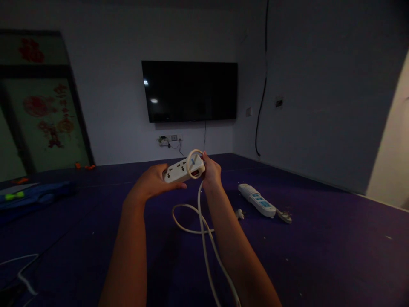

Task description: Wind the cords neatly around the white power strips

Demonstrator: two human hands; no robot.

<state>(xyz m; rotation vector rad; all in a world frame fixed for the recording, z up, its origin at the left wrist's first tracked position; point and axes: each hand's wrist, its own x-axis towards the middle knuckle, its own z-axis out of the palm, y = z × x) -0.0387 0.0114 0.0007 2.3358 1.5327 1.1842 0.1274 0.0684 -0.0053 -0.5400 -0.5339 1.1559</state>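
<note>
A white power strip [177, 171] with several sockets is held up in front of me, above the purple floor. My left hand [155, 181] grips its left end, thumb along the near side. At the other end, my right hand [211, 169] is closed on the white cord [188, 158], which loops once around the strip near its red switch. From there the cord hangs down in loose curves past my right forearm. Its plug [239, 214] lies on the floor, partly behind that forearm.
A second power strip [263, 205], its cord wound around it, lies on the purple floor [319, 256] to the right. Blue cloth [44, 196] is at the left, with a white cable [25, 277] nearer me. A television [191, 91] hangs on the far wall.
</note>
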